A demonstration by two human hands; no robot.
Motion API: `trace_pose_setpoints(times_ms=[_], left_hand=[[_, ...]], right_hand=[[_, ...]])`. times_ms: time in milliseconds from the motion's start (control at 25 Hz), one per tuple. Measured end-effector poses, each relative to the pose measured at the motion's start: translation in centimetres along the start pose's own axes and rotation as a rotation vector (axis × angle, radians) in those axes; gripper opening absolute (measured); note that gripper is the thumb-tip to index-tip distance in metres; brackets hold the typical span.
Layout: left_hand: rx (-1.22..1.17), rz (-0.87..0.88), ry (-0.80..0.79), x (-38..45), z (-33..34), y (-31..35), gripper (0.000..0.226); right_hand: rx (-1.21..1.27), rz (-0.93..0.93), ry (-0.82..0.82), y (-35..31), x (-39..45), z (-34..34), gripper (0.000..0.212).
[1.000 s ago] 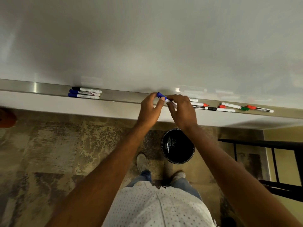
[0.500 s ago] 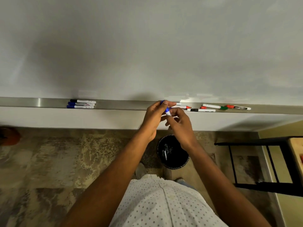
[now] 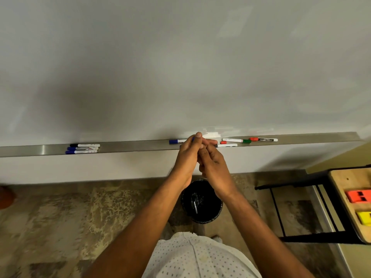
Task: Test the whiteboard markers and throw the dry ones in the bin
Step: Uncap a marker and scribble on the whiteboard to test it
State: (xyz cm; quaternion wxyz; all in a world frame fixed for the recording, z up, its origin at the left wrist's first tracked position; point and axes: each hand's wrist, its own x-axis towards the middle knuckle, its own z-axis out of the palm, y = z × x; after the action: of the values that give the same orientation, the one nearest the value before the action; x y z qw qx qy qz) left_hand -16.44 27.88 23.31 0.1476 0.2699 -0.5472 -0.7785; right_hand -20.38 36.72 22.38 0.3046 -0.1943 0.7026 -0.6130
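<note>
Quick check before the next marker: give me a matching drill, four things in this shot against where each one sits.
Things:
1. three-marker group
2. black bin
3. orange block
4. green-capped marker

Places:
A. on the floor, below the hands
B. on the wooden surface at the right edge
C. far left on the metal tray
D. on the tray, right of the hands

Pairs: 1-C, 2-A, 3-B, 4-D
</note>
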Motion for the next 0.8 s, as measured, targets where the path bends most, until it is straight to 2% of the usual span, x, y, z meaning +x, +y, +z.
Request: trace_pose_setpoints(times_ms=[280,560,800], left_hand=[[-0.012,0.011,0.205,-1.6,2.8,-0.5,0.050],[-0.054,0.015,0.251,-2.7,3.1,-0.5,0.048],[-0.038,0.014,0.217,-2.4,2.7,-0.3,0.053]], right_hand=[[0.090,-0.008,-0.006,-0.6,-1.5,-0.3,0.032],[0.040,-0.066,-0.021,-1.8,-2.7,-0.5,0.034],[0.001,-0.088,-0.028,-1.9,-2.5,-0.6,0.034]])
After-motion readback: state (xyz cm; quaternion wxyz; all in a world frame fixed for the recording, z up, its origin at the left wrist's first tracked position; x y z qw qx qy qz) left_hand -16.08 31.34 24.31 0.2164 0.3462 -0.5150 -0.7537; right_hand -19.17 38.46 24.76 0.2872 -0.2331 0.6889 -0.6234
